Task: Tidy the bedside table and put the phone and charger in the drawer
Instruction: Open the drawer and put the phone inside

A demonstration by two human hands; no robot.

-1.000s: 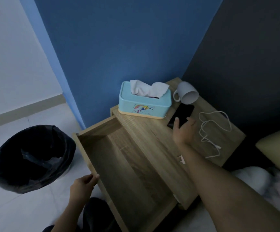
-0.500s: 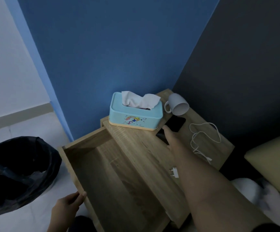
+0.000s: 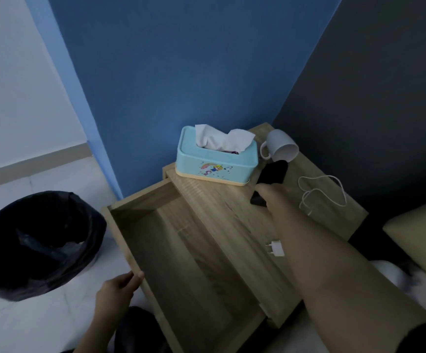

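Observation:
A black phone [image 3: 274, 173] lies on the wooden bedside table [image 3: 222, 210], between the tissue box and a tipped mug. My right hand [image 3: 274, 200] covers the phone's near end, with the fingers closed around it. A white charger plug [image 3: 276, 248] rests on the table beside my right forearm. Its white cable [image 3: 321, 192] lies in loops to the right of the phone. The drawer [image 3: 120, 240] is pulled out to the left and nothing lies in it. My left hand [image 3: 118, 289] grips its front corner.
A light blue tissue box [image 3: 217, 159] stands at the table's back against the blue wall. A white mug [image 3: 282, 147] lies on its side behind the phone. A bin with a black liner [image 3: 36, 240] sits on the floor at left. A pillow [image 3: 420, 233] is at right.
My right hand has reached forward from beside the phone and closed over its near end. My left hand stays on the drawer's front corner. The view has shifted.

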